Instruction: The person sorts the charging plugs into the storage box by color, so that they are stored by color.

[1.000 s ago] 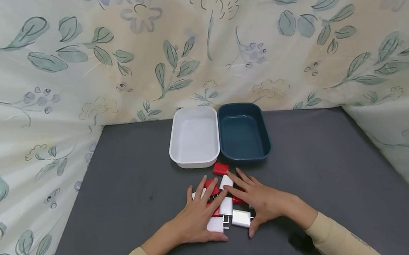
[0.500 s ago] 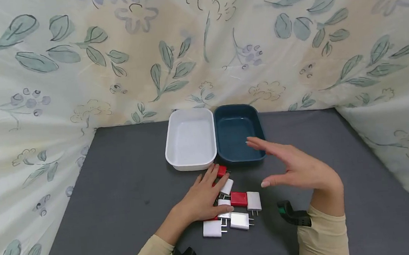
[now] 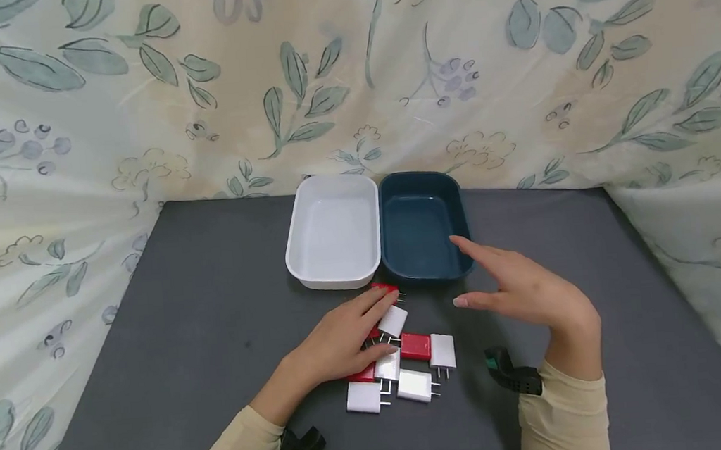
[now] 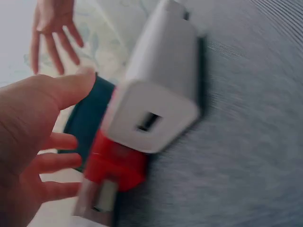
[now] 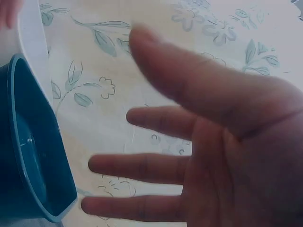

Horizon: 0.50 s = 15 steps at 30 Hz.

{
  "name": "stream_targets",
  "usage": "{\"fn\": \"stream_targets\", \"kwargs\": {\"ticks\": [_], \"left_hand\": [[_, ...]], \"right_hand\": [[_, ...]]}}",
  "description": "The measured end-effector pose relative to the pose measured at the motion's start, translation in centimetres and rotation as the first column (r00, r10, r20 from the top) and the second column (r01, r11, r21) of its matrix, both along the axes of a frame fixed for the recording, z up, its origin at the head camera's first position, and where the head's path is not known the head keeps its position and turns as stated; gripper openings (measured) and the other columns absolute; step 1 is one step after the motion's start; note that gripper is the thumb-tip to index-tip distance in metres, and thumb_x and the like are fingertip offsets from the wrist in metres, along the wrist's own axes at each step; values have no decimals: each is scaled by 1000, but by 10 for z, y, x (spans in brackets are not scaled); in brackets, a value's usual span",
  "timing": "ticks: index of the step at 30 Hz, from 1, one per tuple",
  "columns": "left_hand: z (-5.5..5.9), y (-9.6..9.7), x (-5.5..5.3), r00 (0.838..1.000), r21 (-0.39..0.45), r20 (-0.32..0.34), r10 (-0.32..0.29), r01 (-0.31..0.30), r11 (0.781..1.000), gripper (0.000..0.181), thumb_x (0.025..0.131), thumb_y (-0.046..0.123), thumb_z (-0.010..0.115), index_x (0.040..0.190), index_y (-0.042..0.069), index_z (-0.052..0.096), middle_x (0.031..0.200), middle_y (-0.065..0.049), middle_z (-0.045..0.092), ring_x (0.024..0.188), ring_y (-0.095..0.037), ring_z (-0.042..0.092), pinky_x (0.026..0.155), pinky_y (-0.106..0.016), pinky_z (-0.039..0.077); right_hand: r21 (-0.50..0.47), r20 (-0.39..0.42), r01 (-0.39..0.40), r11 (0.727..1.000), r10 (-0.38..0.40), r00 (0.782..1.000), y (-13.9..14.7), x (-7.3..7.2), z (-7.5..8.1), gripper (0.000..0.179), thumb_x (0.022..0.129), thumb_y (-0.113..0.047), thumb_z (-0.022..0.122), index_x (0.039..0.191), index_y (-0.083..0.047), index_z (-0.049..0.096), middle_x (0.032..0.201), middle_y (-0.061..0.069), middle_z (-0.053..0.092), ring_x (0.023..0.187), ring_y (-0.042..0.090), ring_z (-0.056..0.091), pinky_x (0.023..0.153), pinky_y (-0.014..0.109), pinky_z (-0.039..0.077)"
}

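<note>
Several red and white USB wall chargers lie in a loose cluster on the dark table, among them a red charger (image 3: 416,346), a white charger (image 3: 443,351) beside it and another white charger (image 3: 415,386) in front. My left hand (image 3: 344,336) spreads low over the cluster's left side, fingertips at the far red charger (image 3: 383,288), partly hiding the chargers beneath. In the left wrist view a white charger (image 4: 151,109) looms close, beyond the thumb. My right hand (image 3: 524,286) is raised with thumb and fingers apart, holding nothing, at the blue bin's (image 3: 428,276) front right corner.
A white bin (image 3: 336,283) stands against the blue one's left side, at the back of the table (image 3: 226,299). Behind and at both sides hangs a flower-patterned cloth (image 3: 232,122). Black wrist straps show at both sleeves.
My right hand has lifted off the chargers and moved up and right, uncovering a red and a white one. The left hand has slid forward over the cluster, then shifted slightly left.
</note>
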<state>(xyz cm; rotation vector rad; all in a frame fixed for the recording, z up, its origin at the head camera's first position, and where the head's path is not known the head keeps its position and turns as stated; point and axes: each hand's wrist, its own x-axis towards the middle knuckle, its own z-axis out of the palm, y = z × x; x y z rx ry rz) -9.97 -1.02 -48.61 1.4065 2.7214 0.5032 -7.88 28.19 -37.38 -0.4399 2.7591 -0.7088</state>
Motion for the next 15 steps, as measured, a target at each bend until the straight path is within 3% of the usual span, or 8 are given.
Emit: {"fn": "stream_targets", "kwargs": {"ticks": [4, 6, 10, 13, 15], "left_hand": [[11, 1, 6, 997, -75, 33, -74, 76, 994, 90, 77, 72, 47, 149, 27, 14, 153, -4, 20, 142, -25, 16, 109, -46, 32], [16, 6, 16, 990, -133, 44, -135, 140, 981, 94, 74, 78, 42, 148, 30, 12, 155, -5, 13, 143, -29, 6, 111, -52, 27], [19, 21, 42, 966, -210, 5, -259, 254, 944, 89, 75, 76, 43, 148, 33, 13, 156, -5, 7, 143, -31, 0, 110, -56, 24], [16, 27, 51, 957, -258, -23, -289, 273, 927, 83, 79, 69, 48, 147, 34, 16, 156, -5, 9, 143, -32, 2, 110, -57, 23], [16, 27, 52, 958, -268, -51, -281, 258, 928, 80, 81, 66, 50, 147, 32, 19, 155, -6, 13, 143, -32, 7, 111, -56, 23]], "right_hand": [[9, 9, 11, 1000, -11, 1000, 3, 1, 3, 93, 77, -62, 60, 148, -21, 17, 149, 9, 32, 131, 31, 38, 102, 54, 37], [-9, 3, -4, 1000, 4, 1000, 5, 2, 4, 92, 77, -61, 60, 148, -20, 18, 149, 8, 32, 131, 30, 38, 102, 53, 37], [-46, -25, -47, 998, 46, 999, 5, 2, 3, 91, 77, -60, 60, 148, -21, 19, 150, 6, 30, 132, 27, 37, 103, 52, 36], [-56, -30, -56, 997, 55, 998, 5, 3, 1, 90, 77, -60, 60, 148, -21, 19, 150, 5, 29, 132, 27, 37, 103, 52, 36], [-63, -23, -55, 996, 54, 998, 4, 4, 0, 91, 77, -59, 61, 148, -20, 20, 150, 5, 29, 132, 27, 37, 103, 52, 36]]}}
